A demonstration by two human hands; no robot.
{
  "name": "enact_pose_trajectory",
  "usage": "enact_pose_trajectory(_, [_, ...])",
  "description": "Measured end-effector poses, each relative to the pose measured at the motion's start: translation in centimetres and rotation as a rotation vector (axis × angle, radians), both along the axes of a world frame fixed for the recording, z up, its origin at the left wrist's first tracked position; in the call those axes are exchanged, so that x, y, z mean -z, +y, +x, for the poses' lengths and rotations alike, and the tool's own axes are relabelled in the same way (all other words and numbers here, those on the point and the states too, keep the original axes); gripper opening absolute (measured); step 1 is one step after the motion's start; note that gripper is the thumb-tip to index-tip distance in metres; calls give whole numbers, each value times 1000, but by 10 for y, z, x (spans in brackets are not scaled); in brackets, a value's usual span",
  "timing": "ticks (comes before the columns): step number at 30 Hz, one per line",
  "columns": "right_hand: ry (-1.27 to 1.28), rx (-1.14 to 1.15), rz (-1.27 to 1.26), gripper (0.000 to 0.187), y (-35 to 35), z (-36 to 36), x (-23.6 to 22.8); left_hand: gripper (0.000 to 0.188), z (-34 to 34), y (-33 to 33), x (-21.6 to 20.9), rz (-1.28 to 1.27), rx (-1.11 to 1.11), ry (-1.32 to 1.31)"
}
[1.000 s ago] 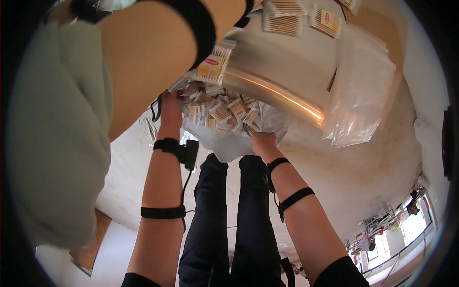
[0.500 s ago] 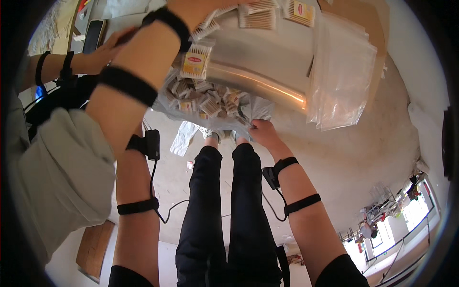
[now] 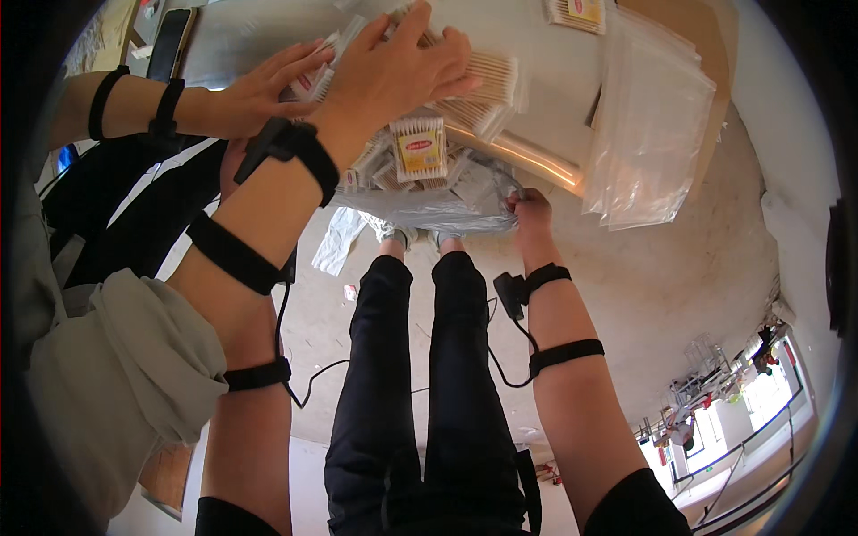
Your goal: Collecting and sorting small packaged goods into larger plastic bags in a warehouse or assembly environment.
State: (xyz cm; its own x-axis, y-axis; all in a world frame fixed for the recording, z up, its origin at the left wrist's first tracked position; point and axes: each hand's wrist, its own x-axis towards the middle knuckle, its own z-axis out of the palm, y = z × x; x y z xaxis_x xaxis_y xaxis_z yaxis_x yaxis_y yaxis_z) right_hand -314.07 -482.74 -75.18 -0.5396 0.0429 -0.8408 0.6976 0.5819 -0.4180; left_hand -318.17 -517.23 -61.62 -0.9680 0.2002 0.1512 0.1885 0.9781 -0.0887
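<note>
My right hand [image 3: 532, 211] is closed on the right rim of a clear plastic bag [image 3: 429, 210], which hangs open at the table's front edge. Inside and at the bag's mouth are several small packs of cotton swabs [image 3: 420, 148], one with a yellow and red label facing up. My left forearm [image 3: 246, 438] reaches up toward the bag's left side; the left hand is hidden behind a co-worker's arm, so its fingers cannot be made out. The co-worker's two hands [image 3: 402, 67] rest on cotton swab packs [image 3: 487, 89] at the table edge, right above the bag.
The co-worker's sleeved arm [image 3: 134, 348] crosses over mine from the left. Flat clear bags [image 3: 652, 125] overhang the metal table [image 3: 545, 98] on the right, beside another swab pack [image 3: 576, 12]. A phone [image 3: 172, 43] lies at the far left. White plastic [image 3: 338, 241] lies on the floor.
The co-worker's hands have come toward the bag, sweeping swab packs to the table edge and into its mouth. My right hand has moved right and slightly up with the bag's rim.
</note>
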Motion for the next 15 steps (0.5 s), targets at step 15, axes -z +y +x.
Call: enact_pose_trajectory(15, [-167,-121,-84,14,-34,-18,-33,58,103,-8,0,-379,592,-10])
